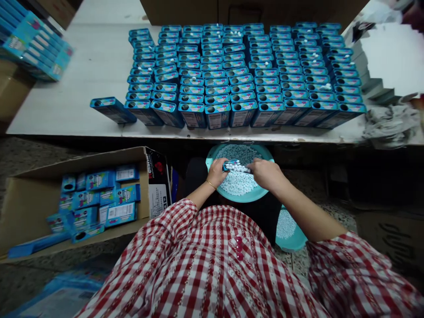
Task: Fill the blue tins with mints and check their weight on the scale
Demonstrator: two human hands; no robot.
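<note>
A turquoise basin (243,197) full of small white pellet-like candies (236,184) rests on my lap. Over it, my left hand (217,171) is closed around a small blue box (227,166), its opening turned to the right. White candies heap at that opening. My right hand (267,174) is closed at the right of the heap, its fingers bent over something they mostly hide; it looks like the handle of a scoop full of candies (240,168). The scoop's edge reaches the box's opening.
On the white table (99,57) stand rows of upright blue boxes (217,110), some with stray candies on top. A cardboard carton (145,185) holding more blue boxes stands at my left. A second turquoise basin (293,243) sits low on the right. White card sheets (394,57) lie at the table's right.
</note>
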